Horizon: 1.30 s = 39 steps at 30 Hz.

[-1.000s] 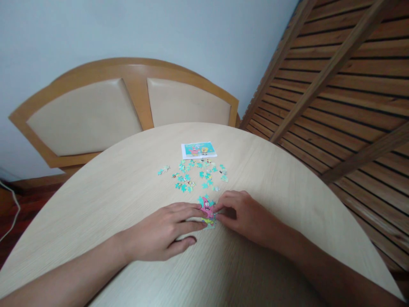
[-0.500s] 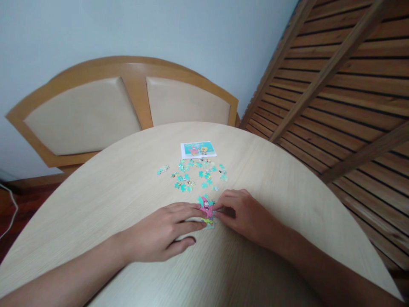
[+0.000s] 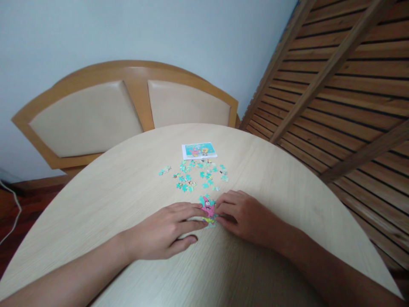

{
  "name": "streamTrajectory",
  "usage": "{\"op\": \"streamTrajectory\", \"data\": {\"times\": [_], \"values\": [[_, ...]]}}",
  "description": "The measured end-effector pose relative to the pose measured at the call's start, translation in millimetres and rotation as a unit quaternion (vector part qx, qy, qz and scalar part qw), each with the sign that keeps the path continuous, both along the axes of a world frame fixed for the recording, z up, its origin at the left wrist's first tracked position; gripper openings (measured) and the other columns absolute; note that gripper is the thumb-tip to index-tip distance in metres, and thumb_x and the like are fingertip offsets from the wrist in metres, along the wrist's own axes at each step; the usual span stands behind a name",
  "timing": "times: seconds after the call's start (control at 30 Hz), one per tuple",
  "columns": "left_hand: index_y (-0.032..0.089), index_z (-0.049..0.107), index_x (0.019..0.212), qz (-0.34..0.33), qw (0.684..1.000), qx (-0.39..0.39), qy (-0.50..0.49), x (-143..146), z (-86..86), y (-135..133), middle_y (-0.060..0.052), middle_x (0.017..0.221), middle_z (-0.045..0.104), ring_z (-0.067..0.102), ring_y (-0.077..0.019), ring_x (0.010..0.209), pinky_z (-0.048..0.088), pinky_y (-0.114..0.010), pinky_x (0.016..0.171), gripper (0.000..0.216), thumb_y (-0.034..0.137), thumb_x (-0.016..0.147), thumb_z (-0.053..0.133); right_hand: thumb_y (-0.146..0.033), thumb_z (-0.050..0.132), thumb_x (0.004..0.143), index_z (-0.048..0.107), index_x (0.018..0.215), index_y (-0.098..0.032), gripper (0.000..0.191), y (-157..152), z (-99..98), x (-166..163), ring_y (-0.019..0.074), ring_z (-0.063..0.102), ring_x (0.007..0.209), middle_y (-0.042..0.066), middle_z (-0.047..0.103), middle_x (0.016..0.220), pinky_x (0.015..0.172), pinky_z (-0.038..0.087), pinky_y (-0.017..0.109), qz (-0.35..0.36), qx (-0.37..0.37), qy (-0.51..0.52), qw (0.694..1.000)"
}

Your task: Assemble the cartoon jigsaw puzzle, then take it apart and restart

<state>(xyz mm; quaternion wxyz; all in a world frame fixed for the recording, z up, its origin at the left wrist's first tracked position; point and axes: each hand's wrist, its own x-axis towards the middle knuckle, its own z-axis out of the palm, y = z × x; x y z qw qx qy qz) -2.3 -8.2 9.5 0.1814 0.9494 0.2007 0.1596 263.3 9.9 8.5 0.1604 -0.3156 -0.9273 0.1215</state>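
- The person's left hand [image 3: 166,232] lies palm down on the tabletop [image 3: 105,204], fingers stretched out and flat, gripping nothing.
- Its fingertips touch the left edge of a small joined puzzle patch [image 3: 208,209], which shows a pink cartoon starfish on a turquoise ground.
- The right hand [image 3: 246,215] comes in from the other side with its fingers curled inward and their tips against the right edge of the same patch.
- From here I cannot tell whether that hand pinches a single piece between thumb and finger or only presses on the patch.
- The puzzle patch lies flat on the tabletop directly between the two hands, near the middle of the round pale wooden top and on the person's side of everything else.
- Just beyond it is a scatter of loose pieces [image 3: 194,175], mostly turquoise with a few yellow ones, spread out singly and in small clumps.
- A couple of pieces sit a little apart to the left of the main scatter.
- Beyond the scatter, touching its far edge, lies a small picture card [image 3: 199,150] with the same cartoon scene and a white border.
- Behind the tabletop stands a curved wooden bench back [image 3: 134,85] with two beige padded panels, set against a pale blue wall [image 3: 143,30].
- A brown slatted panel [image 3: 345,85] leans along the right side.
- A thin white cable [image 3: 14,213] trails over the dark floor at the far left.
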Motion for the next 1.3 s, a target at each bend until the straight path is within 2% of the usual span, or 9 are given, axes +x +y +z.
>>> {"op": "streamTrajectory", "data": {"times": [0.3, 0.47, 0.57, 0.7, 0.87, 0.97, 1.07, 1.2, 1.3], "values": [[0.023, 0.055, 0.14, 0.016, 1.0, -0.016, -0.006, -2.3, -2.7, 2.2, -0.01, 0.145, 0.058, 0.052, -0.0249, 0.136, 0.045, -0.044, 0.116, 0.04, 0.022, 0.101, 0.053, -0.023, 0.061, 0.096, 0.072, 0.108, -0.022, 0.016, 9.1, -6.7, 2.6, 0.0216, 0.063, 0.098, 0.007, 0.071, 0.102, 0.089, 0.046, 0.036, 0.005, 0.006, 0.006, 1.0], [0.024, 0.055, 0.141, 0.039, 0.999, 0.006, 0.015, -2.8, -6.6, 1.8, -0.008, 0.147, 0.056, 0.048, -0.0257, 0.14, 0.04, -0.046, 0.119, 0.042, 0.026, 0.099, 0.057, -0.025, 0.061, 0.098, 0.073, 0.108, -0.023, 0.016, 11.5, -8.6, 3.9, 0.0212, 0.062, 0.098, 0.007, 0.071, 0.103, 0.09, 0.045, 0.037, 0.01, -0.008, 0.028, 1.0], [0.025, 0.057, 0.139, 0.122, 0.992, 0.038, -0.001, -6.9, -12.0, 7.6, -0.009, 0.144, 0.058, 0.053, -0.0263, 0.134, 0.046, -0.048, 0.113, 0.038, 0.029, 0.101, 0.053, -0.024, 0.061, 0.097, 0.073, 0.106, -0.023, 0.015, 12.0, -8.0, 4.4, 0.0218, 0.062, 0.099, 0.007, 0.07, 0.104, 0.091, 0.046, 0.037, 0.01, -0.022, 0.035, 0.999], [0.018, 0.061, 0.131, 0.303, 0.949, 0.085, -0.019, -24.3, -22.9, 29.1, -0.014, 0.138, 0.061, 0.059, -0.0287, 0.127, 0.049, -0.051, 0.109, 0.037, 0.035, 0.101, 0.049, -0.021, 0.061, 0.096, 0.073, 0.104, -0.022, 0.014, 12.2, -7.5, 4.9, 0.0221, 0.062, 0.1, 0.007, 0.07, 0.104, 0.091, 0.046, 0.038, 0.014, -0.032, 0.039, 0.999], [0.01, 0.057, 0.138, 0.391, 0.913, 0.11, 0.031, -48.6, -36.4, 55.6, -0.019, 0.149, 0.052, 0.047, -0.0344, 0.139, 0.04, -0.056, 0.115, 0.051, 0.043, 0.101, 0.044, -0.019, 0.062, 0.095, 0.073, 0.104, -0.022, 0.015, 11.5, -7.9, 4.4, 0.0219, 0.063, 0.099, 0.007, 0.07, 0.104, 0.091, 0.046, 0.039, 0.016, -0.033, 0.04, 0.999], [0.009, 0.058, 0.137, 0.402, 0.907, 0.105, 0.063, -52.4, -39.7, 59.8, -0.019, 0.148, 0.053, 0.047, -0.0352, 0.14, 0.04, -0.057, 0.114, 0.055, 0.048, 0.102, 0.042, -0.02, 0.062, 0.095, 0.073, 0.103, -0.021, 0.014, 10.9, -8.0, 4.0, 0.0219, 0.063, 0.099, 0.007, 0.07, 0.104, 0.091, 0.046, 0.038, 0.015, -0.032, 0.038, 0.999], [0.013, 0.06, 0.133, 0.378, 0.917, 0.116, 0.059, -49.8, -36.7, 57.4, -0.016, 0.143, 0.058, 0.051, -0.033, 0.135, 0.042, -0.055, 0.113, 0.049, 0.047, 0.103, 0.043, -0.02, 0.062, 0.095, 0.073, 0.103, -0.021, 0.013, 11.0, -8.1, 4.1, 0.022, 0.063, 0.099, 0.007, 0.07, 0.104, 0.091, 0.046, 0.038, 0.014, -0.031, 0.035, 0.999], [0.018, 0.066, 0.116, 0.331, 0.935, 0.121, 0.037, -44.8, -27.1, 52.2, -0.011, 0.124, 0.068, 0.063, -0.0279, 0.117, 0.05, -0.048, 0.104, 0.032, 0.037, 0.101, 0.047, -0.021, 0.063, 0.095, 0.073, 0.102, -0.02, 0.012, 12.4, -9.5, 5.0, 0.022, 0.063, 0.098, 0.006, 0.07, 0.102, 0.09, 0.046, 0.038, 0.02, -0.026, 0.037, 0.999], [0.02, 0.066, 0.104, 0.329, 0.938, 0.108, 0.025, -43.0, -22.6, 50.4, -0.009, 0.113, 0.07, 0.066, -0.026, 0.105, 0.053, -0.044, 0.095, 0.023, 0.033, 0.1, 0.048, -0.021, 0.064, 0.095, 0.073, 0.102, -0.021, 0.012, 12.9, -10.4, 5.3, 0.022, 0.063, 0.098, 0.006, 0.07, 0.102, 0.09, 0.047, 0.038, 0.022, -0.024, 0.042, 0.999]]}}
